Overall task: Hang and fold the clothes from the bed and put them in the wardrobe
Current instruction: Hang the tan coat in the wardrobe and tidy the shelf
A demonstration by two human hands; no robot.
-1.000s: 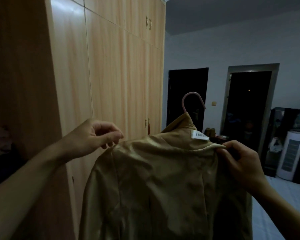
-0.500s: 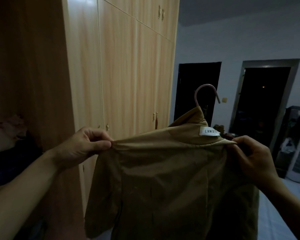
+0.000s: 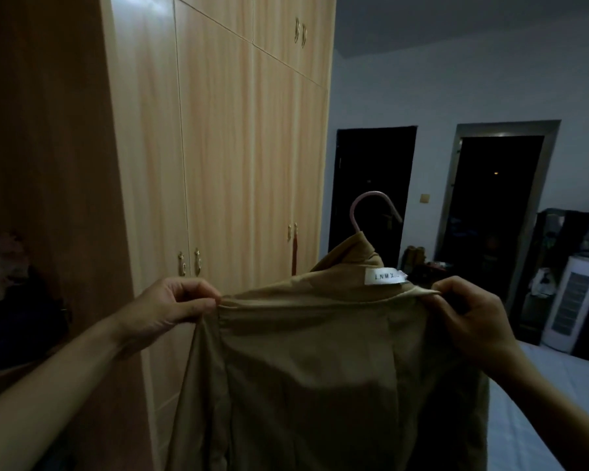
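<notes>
A tan jacket (image 3: 320,368) hangs in front of me on a pink hanger (image 3: 371,205), whose hook sticks up above the collar. A white label (image 3: 385,276) shows at the neck. My left hand (image 3: 177,300) pinches the jacket's left shoulder and my right hand (image 3: 470,317) pinches its right shoulder, holding it spread out. The tall light-wood wardrobe (image 3: 218,147) stands on the left behind the jacket, its near doors shut. An open wardrobe section at the far left is dark, with dim clothes (image 3: 4,266) inside.
The bed (image 3: 551,402) with a pale sheet lies at the lower right. Two dark doorways (image 3: 490,205) are in the far wall. A white appliance (image 3: 572,300) and a dark cluttered rack (image 3: 578,239) stand at the right.
The view has swung slightly left toward the wardrobe. Both hands have stretched the jacket's shoulders wider apart and the fabric is pulled flatter.
</notes>
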